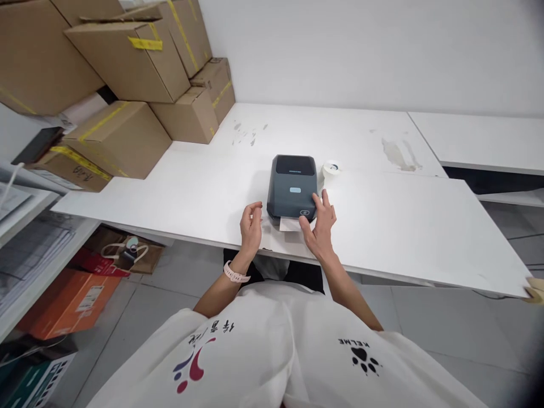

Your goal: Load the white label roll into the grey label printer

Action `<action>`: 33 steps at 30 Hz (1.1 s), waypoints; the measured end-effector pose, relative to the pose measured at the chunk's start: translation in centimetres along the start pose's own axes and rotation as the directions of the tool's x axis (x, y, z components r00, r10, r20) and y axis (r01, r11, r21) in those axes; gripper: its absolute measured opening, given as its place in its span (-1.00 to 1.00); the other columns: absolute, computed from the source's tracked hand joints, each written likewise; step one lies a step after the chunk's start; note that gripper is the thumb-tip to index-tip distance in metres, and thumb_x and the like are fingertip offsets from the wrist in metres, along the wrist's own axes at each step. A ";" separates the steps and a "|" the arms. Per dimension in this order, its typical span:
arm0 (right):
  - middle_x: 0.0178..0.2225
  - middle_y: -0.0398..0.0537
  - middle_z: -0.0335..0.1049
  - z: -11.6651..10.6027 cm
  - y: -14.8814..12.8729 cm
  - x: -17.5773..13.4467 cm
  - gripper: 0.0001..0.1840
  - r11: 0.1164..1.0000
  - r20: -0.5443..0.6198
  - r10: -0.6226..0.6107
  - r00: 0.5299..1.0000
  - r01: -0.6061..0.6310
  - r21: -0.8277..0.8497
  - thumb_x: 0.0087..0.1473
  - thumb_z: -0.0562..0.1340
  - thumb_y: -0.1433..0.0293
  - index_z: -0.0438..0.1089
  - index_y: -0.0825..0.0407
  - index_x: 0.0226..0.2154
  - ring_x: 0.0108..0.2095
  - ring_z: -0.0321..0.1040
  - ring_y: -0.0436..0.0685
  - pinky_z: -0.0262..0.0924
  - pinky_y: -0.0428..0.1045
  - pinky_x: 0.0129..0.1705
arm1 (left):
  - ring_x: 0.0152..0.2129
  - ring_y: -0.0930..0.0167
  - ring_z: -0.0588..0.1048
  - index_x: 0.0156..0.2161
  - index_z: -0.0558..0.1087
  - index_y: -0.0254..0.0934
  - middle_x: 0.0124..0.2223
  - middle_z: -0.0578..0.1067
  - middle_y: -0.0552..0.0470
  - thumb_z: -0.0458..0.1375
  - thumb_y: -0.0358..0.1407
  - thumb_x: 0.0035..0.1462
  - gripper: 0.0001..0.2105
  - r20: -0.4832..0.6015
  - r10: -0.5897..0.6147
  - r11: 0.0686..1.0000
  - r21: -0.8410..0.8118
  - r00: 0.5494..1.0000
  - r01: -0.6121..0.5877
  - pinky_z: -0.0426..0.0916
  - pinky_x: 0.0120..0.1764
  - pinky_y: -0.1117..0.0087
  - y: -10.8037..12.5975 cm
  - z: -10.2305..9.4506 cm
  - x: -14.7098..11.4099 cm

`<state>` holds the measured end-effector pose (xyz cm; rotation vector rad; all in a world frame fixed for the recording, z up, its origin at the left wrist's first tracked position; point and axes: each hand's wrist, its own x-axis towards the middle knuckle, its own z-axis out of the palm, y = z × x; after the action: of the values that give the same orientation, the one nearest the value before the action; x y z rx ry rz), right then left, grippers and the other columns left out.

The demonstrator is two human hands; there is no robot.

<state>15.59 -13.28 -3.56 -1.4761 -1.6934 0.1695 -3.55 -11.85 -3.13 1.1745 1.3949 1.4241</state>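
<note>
A dark grey label printer [292,187] stands on the white table, and a white paper label [289,224] sticks out of its front slot. My right hand [319,228] is at the printer's front right corner, its thumb by the round button and its fingers spread along the right side. Left of the printer, my left hand [251,228] hovers just apart from it, fingers loosely curved and holding nothing visible. A small roll of white labels [331,168] lies right behind my right hand, beside the printer.
Cardboard boxes [127,62] with yellow tape are piled at the table's left end. The white table [403,226] has scuffed patches near the wall. On the lower left, an orange box [70,300] and a paper bag [144,258] stand on the floor beside a shelf.
</note>
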 end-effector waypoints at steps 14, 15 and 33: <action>0.49 -0.04 -0.26 -1.8 0.7 20.9 -0.25 0.970 -0.092 -0.244 0.965 0.243 -0.020 0.36 -0.26 -0.07 -0.62 -0.28 0.44 0.45 -0.15 0.29 -0.04 0.36 0.34 | 0.10 0.12 0.46 0.25 0.27 -0.24 0.17 0.50 -0.19 0.19 -0.26 0.03 -0.37 0.210 -0.146 0.844 0.537 0.967 0.011 0.36 0.04 0.17 2.1 5.3 10.0; 0.49 -0.02 -0.23 -1.9 0.8 22.2 -0.24 0.964 -0.089 -0.267 0.960 0.263 -0.047 0.36 -0.24 -0.08 -0.60 -0.28 0.44 0.45 -0.15 0.30 0.00 0.35 0.32 | 0.11 0.11 0.46 0.26 0.26 -0.24 0.17 0.50 -0.20 0.20 -0.26 0.02 -0.35 0.211 -0.152 0.822 0.570 0.966 0.005 0.36 0.04 0.16 2.2 5.5 10.2; -0.15 0.03 0.63 3.2 0.2 17.7 -0.57 0.896 0.842 -0.093 0.531 0.413 -0.162 0.00 0.33 0.44 0.56 -0.06 -0.02 -0.16 0.56 0.28 0.36 0.12 -0.06 | 0.07 0.20 0.53 0.26 0.36 -0.13 0.09 0.60 0.00 0.06 -0.47 0.04 -0.37 0.188 -0.090 0.751 0.658 0.978 -0.057 0.37 0.09 0.24 1.7 5.4 10.6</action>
<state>14.91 3.37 3.24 -1.4497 -2.8296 0.4826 -0.78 -0.36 -0.84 1.6902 1.8138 0.7460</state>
